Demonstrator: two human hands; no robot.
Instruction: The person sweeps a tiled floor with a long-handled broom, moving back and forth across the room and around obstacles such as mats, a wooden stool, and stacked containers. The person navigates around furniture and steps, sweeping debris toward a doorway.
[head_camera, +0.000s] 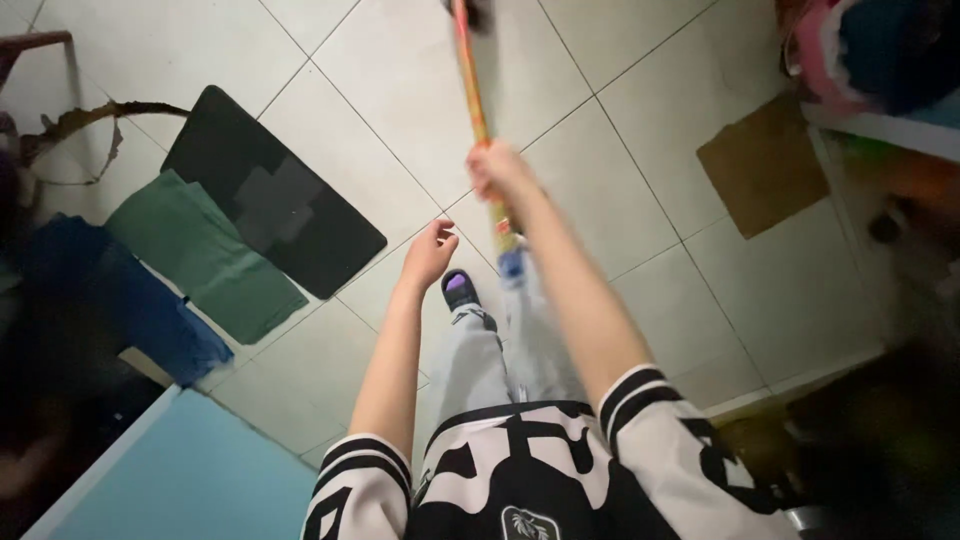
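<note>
Floor is pale square tile (400, 80) with dark grout; three mats lie in a row at left — one black (270, 205), one green (205, 255), one blue (120, 300) — plus one brown cardboard patch (765, 165) at right. Right hand (500, 172) is clenched around the one long stick handle (478, 95), which runs up out of view over the tiles. Left hand (430, 252) hangs loosely half-curled, holding nothing, just left of the handle's lower end.

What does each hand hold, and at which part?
The right hand grips a long stick near its lower end. The left hand holds nothing.
</note>
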